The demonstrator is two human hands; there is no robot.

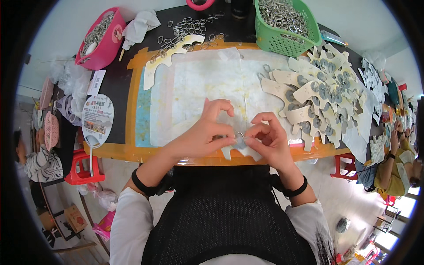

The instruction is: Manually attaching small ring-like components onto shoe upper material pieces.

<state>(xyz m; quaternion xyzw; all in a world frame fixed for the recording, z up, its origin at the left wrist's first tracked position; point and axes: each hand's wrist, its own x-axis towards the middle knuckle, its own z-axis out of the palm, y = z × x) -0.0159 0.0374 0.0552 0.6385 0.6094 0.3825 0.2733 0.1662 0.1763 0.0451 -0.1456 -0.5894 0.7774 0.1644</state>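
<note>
Close to the table's near edge, my left hand (212, 127) and my right hand (270, 136) meet with thumbs and forefingers pinched, the other fingers curled loosely. Between the fingertips is a small metal ring (240, 134) at a grey tab. Below them shows the cream edge of a scalloped cut piece (249, 153), mostly covered by the hands. Which fingertip presses ring or tab is too small to tell. At the far left of the work sheet lies another cream curved piece (155, 64). Loose metal rings (190, 27) are spread behind it.
On the right is a heaped pile of cream pieces with grey tabs (318, 95). A green basket (276, 44) and a pink basket (106, 57) hold metal rings. A white cloth (142, 25) and a hand fan (98, 117) lie left. Red stools (84, 170) stand below; other people sit at both sides.
</note>
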